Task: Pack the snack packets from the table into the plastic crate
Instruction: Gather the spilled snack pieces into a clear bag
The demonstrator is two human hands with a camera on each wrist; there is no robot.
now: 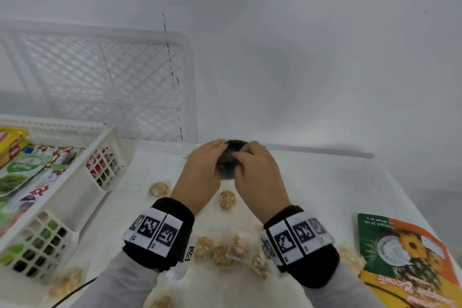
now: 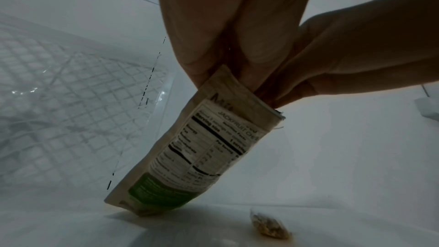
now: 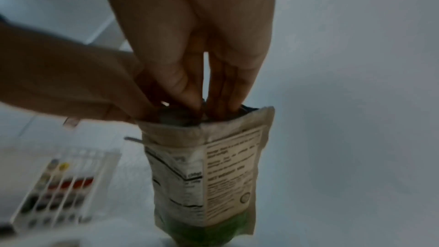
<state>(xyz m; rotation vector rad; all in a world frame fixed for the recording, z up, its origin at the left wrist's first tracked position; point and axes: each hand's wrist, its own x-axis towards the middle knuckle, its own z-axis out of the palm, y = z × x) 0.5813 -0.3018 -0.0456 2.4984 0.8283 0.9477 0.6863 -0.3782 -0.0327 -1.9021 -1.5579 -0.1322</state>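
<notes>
A beige jackfruit chips pouch (image 1: pixel 228 157) stands upright on the white table, far centre. Its nutrition label shows in the left wrist view (image 2: pixel 202 153), and its mouth is open in the right wrist view (image 3: pixel 213 172). My left hand (image 1: pixel 212 155) pinches the left side of the pouch's top edge. My right hand (image 1: pixel 246 157) grips the right side, fingers dipping into the mouth. The white plastic crate (image 1: pixel 65 182) sits at the left, holding several colourful packets. Several small clear snack packets (image 1: pixel 227 199) lie on the table near my wrists.
A green and orange pineapple biscuits packet (image 1: pixel 410 257) lies flat at the near right. A white mesh crate (image 1: pixel 105 77) leans against the wall behind the packed crate. One small snack packet (image 2: pixel 268 225) lies beside the pouch's base.
</notes>
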